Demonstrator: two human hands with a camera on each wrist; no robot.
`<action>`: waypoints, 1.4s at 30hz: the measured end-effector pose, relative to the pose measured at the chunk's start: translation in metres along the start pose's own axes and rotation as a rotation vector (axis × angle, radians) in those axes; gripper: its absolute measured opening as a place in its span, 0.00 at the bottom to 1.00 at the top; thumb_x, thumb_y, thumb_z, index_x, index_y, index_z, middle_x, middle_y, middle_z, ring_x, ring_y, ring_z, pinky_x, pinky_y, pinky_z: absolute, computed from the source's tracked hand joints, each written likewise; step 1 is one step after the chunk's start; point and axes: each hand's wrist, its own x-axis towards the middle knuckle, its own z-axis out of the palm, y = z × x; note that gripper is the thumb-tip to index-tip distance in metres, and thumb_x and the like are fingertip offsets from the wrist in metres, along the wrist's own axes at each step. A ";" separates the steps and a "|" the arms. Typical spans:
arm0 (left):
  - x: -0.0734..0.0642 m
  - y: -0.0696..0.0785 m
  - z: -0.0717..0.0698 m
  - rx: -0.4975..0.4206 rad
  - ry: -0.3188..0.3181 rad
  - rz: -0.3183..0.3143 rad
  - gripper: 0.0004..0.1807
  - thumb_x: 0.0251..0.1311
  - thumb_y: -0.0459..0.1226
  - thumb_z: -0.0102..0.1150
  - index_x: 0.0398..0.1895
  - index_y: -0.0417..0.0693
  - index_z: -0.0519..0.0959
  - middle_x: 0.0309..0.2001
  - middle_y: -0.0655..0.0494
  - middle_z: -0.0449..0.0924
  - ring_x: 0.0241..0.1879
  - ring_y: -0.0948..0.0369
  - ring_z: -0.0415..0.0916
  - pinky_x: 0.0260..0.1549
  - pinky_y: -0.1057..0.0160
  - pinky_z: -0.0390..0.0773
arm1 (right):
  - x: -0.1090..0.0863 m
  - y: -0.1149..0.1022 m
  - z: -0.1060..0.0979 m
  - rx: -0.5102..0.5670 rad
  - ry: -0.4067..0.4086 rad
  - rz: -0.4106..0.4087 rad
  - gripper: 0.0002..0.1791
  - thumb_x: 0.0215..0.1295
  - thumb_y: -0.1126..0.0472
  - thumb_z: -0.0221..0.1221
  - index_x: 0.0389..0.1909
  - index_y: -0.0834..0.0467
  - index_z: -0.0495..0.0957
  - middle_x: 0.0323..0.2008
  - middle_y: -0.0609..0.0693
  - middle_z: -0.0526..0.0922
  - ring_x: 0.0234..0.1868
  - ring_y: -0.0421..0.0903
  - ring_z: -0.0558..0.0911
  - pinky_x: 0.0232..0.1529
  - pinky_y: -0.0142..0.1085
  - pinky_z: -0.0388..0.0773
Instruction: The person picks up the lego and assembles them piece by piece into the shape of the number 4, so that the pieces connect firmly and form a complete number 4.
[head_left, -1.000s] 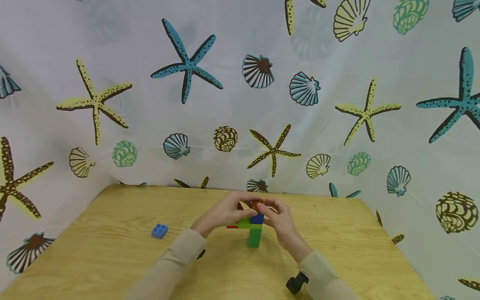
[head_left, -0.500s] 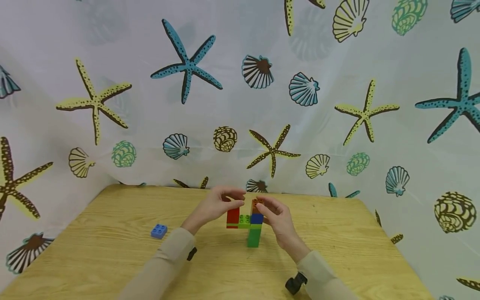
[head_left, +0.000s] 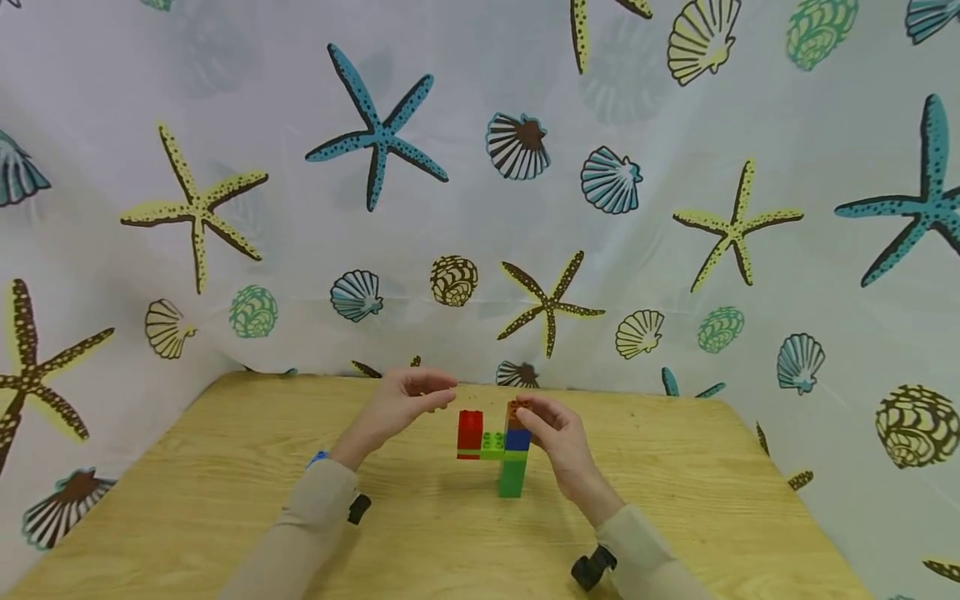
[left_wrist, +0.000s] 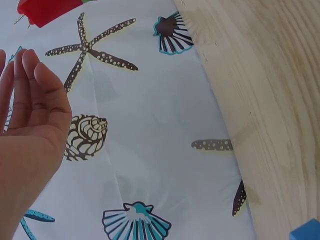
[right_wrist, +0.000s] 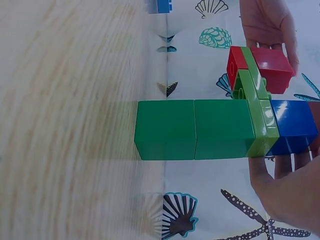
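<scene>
A tower of toy building bricks stands upright on the table: green bricks (head_left: 512, 478) at the bottom, a light green plate (head_left: 492, 442) across them, then a blue brick (head_left: 517, 440) and an orange-brown brick (head_left: 514, 420) on top. Under and over the plate's left end, which juts out in the air, are red bricks (head_left: 470, 428). My right hand (head_left: 561, 443) pinches the orange-brown brick, its thumb at the near side. To the left of the red bricks, my left hand (head_left: 396, 406) hovers with relaxed fingers, apart from the tower and holding nothing.
A loose blue brick (left_wrist: 307, 231) lies on the wooden table (head_left: 247, 475) at the left, mostly hidden by my left forearm in the head view. Behind the table hangs a white cloth (head_left: 420, 225) printed with starfish and shells.
My left hand has drawn away from the tower's top to the left, uncovering the red bricks. My right hand stays at the orange-brown brick.
</scene>
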 end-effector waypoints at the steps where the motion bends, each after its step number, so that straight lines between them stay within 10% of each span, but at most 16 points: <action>1: -0.002 0.002 -0.004 0.002 -0.004 -0.006 0.12 0.56 0.42 0.60 0.42 0.52 0.81 0.38 0.50 0.80 0.35 0.53 0.76 0.34 0.57 0.76 | 0.000 0.000 0.000 0.002 -0.001 -0.001 0.18 0.62 0.59 0.56 0.52 0.61 0.74 0.44 0.51 0.79 0.43 0.45 0.77 0.50 0.47 0.69; 10: -0.025 0.012 -0.041 0.021 -0.045 -0.127 0.14 0.58 0.37 0.58 0.47 0.43 0.78 0.43 0.42 0.78 0.40 0.49 0.76 0.38 0.52 0.75 | 0.000 -0.002 -0.001 0.013 -0.007 0.029 0.22 0.62 0.59 0.56 0.55 0.65 0.71 0.45 0.50 0.78 0.45 0.45 0.77 0.51 0.45 0.69; 21: -0.040 -0.038 -0.080 0.054 -0.040 -0.189 0.18 0.56 0.44 0.59 0.50 0.50 0.76 0.47 0.50 0.77 0.43 0.53 0.76 0.38 0.52 0.75 | -0.003 -0.003 -0.004 0.017 -0.015 0.046 0.21 0.62 0.58 0.57 0.55 0.62 0.72 0.48 0.50 0.77 0.46 0.45 0.76 0.50 0.43 0.69; 42: -0.066 -0.063 -0.119 0.116 -0.132 -0.277 0.22 0.56 0.39 0.60 0.54 0.44 0.73 0.49 0.45 0.75 0.45 0.53 0.75 0.39 0.53 0.75 | 0.000 -0.003 -0.001 0.032 -0.016 0.058 0.22 0.63 0.59 0.56 0.56 0.64 0.70 0.47 0.50 0.77 0.46 0.45 0.75 0.47 0.37 0.71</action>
